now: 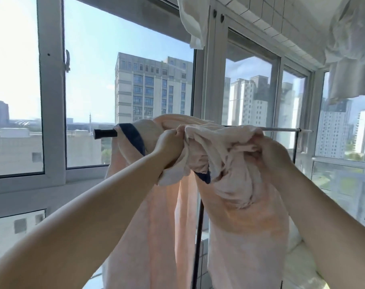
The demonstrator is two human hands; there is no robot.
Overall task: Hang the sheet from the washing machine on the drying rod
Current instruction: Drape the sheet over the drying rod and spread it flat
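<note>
Pink sheet (235, 205) draped over the drying rod (281, 129), bunched thick at the top and hanging in two long folds on the near side, a dark blue trim showing near the rod's black end cap (105, 133). Left hand (169, 147) clenched around a wad of cloth just beside the rod; right hand (275, 157) likewise curled into the bunch further along. Both grips full of fabric, neither slack.

Rod's long axis running left to right, slightly receding toward the right. Bare metal only on the right stretch, beyond the right hand, so probably the spreading goes that way, with the right hand nearer that free length. Left end nearly used up, cloth close to the cap.

White laundry (352, 49) hanging overhead at the upper right, clear of the rod. Window frame (52, 101) behind, city blocks beyond the glass. Rack's dark upright post (198, 236) between the two hanging folds, likely to snag cloth pulled across low.
</note>
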